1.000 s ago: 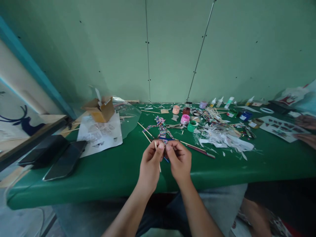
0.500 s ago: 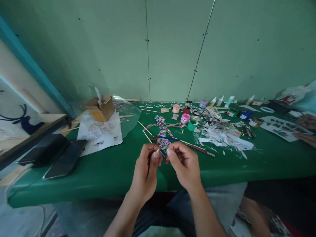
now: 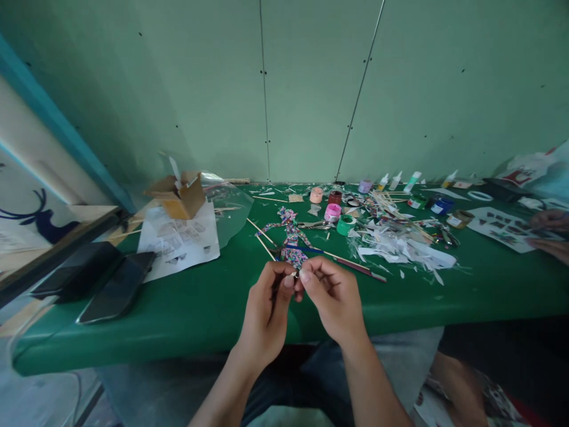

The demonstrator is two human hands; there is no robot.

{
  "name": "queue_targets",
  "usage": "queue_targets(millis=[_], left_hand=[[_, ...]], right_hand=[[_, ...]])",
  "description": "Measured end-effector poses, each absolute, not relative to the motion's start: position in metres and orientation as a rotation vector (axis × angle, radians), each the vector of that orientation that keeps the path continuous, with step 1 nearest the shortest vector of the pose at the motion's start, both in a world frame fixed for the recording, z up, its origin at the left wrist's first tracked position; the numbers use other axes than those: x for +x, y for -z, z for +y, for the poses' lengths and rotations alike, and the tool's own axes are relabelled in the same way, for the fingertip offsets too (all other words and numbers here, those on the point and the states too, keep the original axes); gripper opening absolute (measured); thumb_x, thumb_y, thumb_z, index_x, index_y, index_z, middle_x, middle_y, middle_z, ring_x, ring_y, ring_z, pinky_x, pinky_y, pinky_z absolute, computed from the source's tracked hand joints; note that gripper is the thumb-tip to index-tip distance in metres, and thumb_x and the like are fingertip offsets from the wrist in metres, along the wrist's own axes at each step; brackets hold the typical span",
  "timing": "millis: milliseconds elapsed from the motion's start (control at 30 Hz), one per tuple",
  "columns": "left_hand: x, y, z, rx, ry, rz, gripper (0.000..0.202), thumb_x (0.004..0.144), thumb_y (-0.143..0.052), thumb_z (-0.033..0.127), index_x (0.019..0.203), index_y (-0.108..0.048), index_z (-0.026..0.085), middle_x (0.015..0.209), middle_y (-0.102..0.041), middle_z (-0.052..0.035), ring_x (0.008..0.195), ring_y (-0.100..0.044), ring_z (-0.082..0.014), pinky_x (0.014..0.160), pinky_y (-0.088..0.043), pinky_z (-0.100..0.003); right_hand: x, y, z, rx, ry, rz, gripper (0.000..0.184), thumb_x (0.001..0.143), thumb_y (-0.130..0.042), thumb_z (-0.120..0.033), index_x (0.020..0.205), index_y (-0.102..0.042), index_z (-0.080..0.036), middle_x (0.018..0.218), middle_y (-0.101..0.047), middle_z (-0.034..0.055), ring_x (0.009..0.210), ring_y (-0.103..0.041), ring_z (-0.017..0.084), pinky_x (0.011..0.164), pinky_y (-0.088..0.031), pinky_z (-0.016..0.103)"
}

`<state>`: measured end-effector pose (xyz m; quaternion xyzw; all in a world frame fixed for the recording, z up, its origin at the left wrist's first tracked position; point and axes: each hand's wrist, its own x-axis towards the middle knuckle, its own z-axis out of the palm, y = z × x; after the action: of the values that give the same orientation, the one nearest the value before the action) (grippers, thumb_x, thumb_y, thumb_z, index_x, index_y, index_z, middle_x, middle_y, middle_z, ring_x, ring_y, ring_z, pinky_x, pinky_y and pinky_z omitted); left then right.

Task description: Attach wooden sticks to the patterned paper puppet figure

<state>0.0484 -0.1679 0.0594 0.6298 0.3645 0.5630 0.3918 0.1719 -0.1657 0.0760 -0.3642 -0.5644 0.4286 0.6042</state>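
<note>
My left hand is closed in a pinch, with a tiny pale piece at the tips of its thumb and forefinger. Against it, fingertip to fingertip, my right hand pinches too; what lies between its fingers is too small to make out. Just beyond both hands, a multicoloured speckled flat figure with a head and arms lies on the green tabletop. A blue stick crosses the figure's lower part, and thin wooden sticks rest at its left side.
Paint jars and a heap of paper scraps spread to the right of the figure. At left are a cardboard box, printed sheets and a dark phone. Another person's hand is by a sheet at far right.
My left hand has shifted slightly right, bringing its fingertips and the pale piece up against my right fingertips. My right hand has barely moved.
</note>
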Motion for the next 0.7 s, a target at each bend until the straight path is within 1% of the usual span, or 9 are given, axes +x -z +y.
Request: queue_targets(millis=[200, 433, 600, 700], left_hand=[[0.0505, -0.0562, -0.1665, 1.613, -1.413, 0.942, 0.015, 0.093, -0.050, 0.031, 0.094, -0.055, 0.018, 0.077, -0.058, -0.0014, 0.069, -0.055, -0.0117, 0.064, -0.045, -0.022], [0.0515, -0.0551, -0.1639, 1.561, -1.443, 0.939, 0.014, 0.094, -0.048, 0.030, 0.093, -0.055, 0.018, 0.076, -0.057, -0.0006, 0.069, -0.055, -0.0107, 0.064, -0.045, -0.021], [0.0509, -0.0533, -0.1640, 1.602, -1.421, 0.927, 0.012, 0.094, -0.047, 0.028, 0.094, -0.055, 0.018, 0.078, -0.058, -0.0009, 0.071, -0.056, -0.0111, 0.066, -0.046, -0.022], [0.0492, -0.0559, -0.1655, 1.743, -1.384, 0.971, 0.010, 0.093, -0.050, 0.025, 0.093, -0.057, 0.019, 0.081, -0.061, -0.0018, 0.073, -0.057, -0.0117, 0.066, -0.045, -0.021]], right_hand=[[0.1739, -0.0744, -0.1636, -0.894, -0.978, -1.304, 0.020, 0.085, -0.059, -0.035, 0.074, -0.058, -0.019, 0.062, -0.062, -0.0012, 0.053, -0.059, 0.011, 0.052, -0.049, 0.022], [0.1746, -0.0720, -0.1618, -0.883, -1.020, -1.295, 0.021, 0.085, -0.059, -0.036, 0.074, -0.058, -0.019, 0.064, -0.064, 0.0001, 0.056, -0.060, 0.012, 0.056, -0.050, 0.024], [0.1747, -0.0691, -0.1610, -0.890, -1.019, -1.303, 0.020, 0.086, -0.058, -0.035, 0.073, -0.057, -0.019, 0.063, -0.061, -0.0009, 0.057, -0.058, 0.012, 0.056, -0.048, 0.023], [0.1767, -0.0679, -0.1623, -0.969, -0.897, -1.313, 0.019, 0.086, -0.057, -0.034, 0.075, -0.057, -0.019, 0.063, -0.058, -0.0015, 0.058, -0.055, 0.011, 0.055, -0.045, 0.022]])
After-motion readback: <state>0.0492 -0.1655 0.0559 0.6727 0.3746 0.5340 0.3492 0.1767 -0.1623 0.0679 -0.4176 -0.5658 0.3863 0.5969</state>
